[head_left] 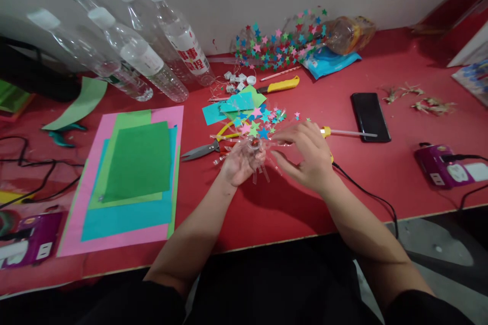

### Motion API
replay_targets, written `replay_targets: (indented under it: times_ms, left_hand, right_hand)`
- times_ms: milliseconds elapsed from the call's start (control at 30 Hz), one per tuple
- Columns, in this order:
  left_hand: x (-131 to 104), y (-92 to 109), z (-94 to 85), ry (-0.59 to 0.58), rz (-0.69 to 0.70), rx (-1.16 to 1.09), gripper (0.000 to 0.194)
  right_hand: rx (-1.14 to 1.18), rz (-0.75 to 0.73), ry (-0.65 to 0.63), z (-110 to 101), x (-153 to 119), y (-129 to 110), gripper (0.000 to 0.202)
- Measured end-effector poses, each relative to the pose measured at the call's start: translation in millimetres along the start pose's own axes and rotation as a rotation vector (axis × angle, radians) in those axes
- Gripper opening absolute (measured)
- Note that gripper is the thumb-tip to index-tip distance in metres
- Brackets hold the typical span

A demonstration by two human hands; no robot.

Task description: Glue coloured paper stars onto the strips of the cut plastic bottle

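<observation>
My left hand [241,163] is closed around the neck of a cut clear plastic bottle top [254,144], its thin strips fanning outward. Foam-like stars in pink, blue and green lie at its far side; whether they are stuck to the strips I cannot tell. Just to the right, my right hand [307,155] hovers with thumb and fingers apart, close to the strip ends. A yellow glue gun [325,132] with a clear glue stick [353,133] lies partly hidden behind that hand. Scissors [202,151] with yellow handles rest beyond my left hand.
Several plastic bottles [183,40] stand at the back left. Coloured sheets [139,162] are stacked at left. A star-covered clear piece [282,43], yellow cutter [284,84] and blue packet [330,62] lie behind. A phone [370,117] and purple power strip [444,166] are at right.
</observation>
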State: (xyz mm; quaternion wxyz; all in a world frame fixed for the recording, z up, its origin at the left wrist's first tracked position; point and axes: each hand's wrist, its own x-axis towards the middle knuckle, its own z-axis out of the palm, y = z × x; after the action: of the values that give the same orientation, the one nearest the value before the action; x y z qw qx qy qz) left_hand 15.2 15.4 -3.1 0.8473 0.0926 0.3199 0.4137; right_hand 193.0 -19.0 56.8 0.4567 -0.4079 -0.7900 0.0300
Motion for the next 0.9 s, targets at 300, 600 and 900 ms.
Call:
replay_targets:
  times_ms: [300,600,900]
  left_hand:
    - [-5.6,-1.3,9.1,0.059,0.017,0.008,0.036]
    - [-4.2,-2.4,4.9,0.006,0.025,0.049,0.044]
    - [-1.2,-3.3,-1.0,-0.004,0.022,0.072,0.031]
  right_hand:
    - [-0.095,0.001,0.038,0.0,1.0,-4.2,0.006]
    - [0.022,0.007,-0.008,2.8,-0.3,-5.3,0.005]
    - [-0.183,-0.136,0.116,2.7,0.3,-5.8,0.013]
